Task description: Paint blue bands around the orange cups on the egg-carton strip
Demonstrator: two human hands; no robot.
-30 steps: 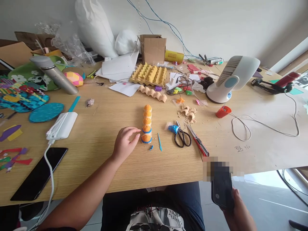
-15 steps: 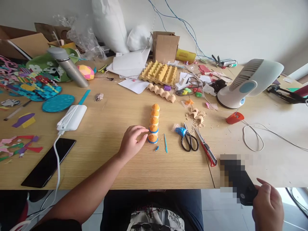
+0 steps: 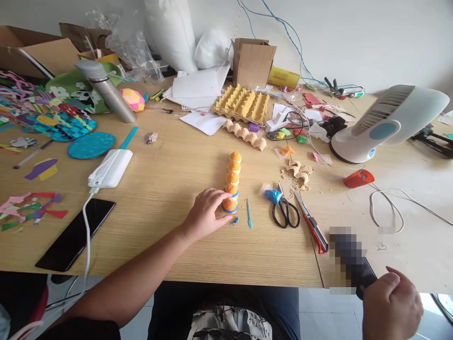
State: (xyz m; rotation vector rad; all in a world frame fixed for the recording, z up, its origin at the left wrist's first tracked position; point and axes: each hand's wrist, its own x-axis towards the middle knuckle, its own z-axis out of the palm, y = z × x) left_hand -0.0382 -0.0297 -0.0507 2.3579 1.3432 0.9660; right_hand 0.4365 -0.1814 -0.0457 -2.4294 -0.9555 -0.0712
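Note:
An egg-carton strip (image 3: 232, 178) lies lengthwise ahead of me, its row of bumps coloured orange, with blue bands round the nearest two. My left hand (image 3: 208, 211) is at its near end, thumb and fingers apart; the fingertips meet the strip's left side, though I cannot tell whether they press on it. By the thumb tip is a small blue clay bit (image 3: 235, 220). Just right of it lies a thin blue modelling tool (image 3: 249, 215). At the lower right my right hand (image 3: 392, 302) is closed round a black smartphone (image 3: 368, 274), whose screen is blurred out.
Scissors (image 3: 286, 210) lie under a blue clay packet (image 3: 273, 195), beside a red utility knife (image 3: 313, 226). A fan (image 3: 375, 127) and an orange cup (image 3: 358, 178) stand right. Left are a power bank (image 3: 113, 167), a dark phone (image 3: 76, 236) and a steel bottle (image 3: 109, 92). Egg trays (image 3: 244, 106) lie behind.
My left hand has moved slightly nearer to the strip's near end, its thumb now lower beside the blue bit. The right hand still holds the smartphone. The view has shifted a little.

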